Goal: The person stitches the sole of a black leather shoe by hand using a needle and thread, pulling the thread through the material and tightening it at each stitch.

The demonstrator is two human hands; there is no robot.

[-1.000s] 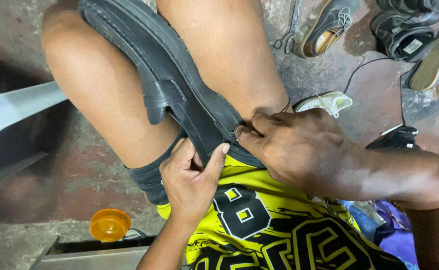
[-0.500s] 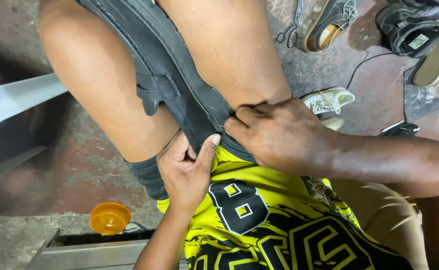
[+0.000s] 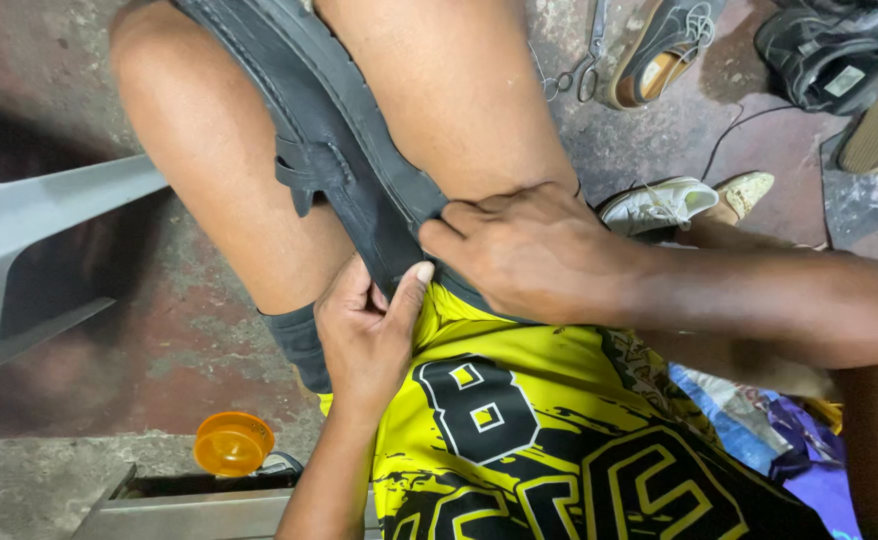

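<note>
At nine o'clock a pale grey plastic chair edge [image 3: 29, 230] juts in over the stained concrete floor [image 3: 159, 360]. At about seven o'clock a round orange plastic lid [image 3: 233, 443] sits beside a grey metal box rim [image 3: 189, 512].

In the middle, a long black rubber-soled shoe [image 3: 329, 150] lies wedged between the person's bare knees. Its long axis runs from eleven o'clock down to the centre, one end out of view past the top edge and the near end pointing toward the lap and the yellow-and-black printed jersey [image 3: 519, 420].

The left hand [image 3: 369, 330] comes up from six o'clock, fingers curled and thumb pressed against the near end of the shoe. The right hand [image 3: 529, 250] reaches in from three o'clock and is pinched shut on the shoe's edge just above that thumb. The two hands are close together, nearly touching, both clamped on the same end.

Toward one o'clock lie metal scissors [image 3: 577, 70] and a dark sneaker with a tan lining [image 3: 664, 50]; at two o'clock is a black shoe [image 3: 819, 60], and a white sneaker [image 3: 659, 205] lies just beyond the right wrist.
</note>
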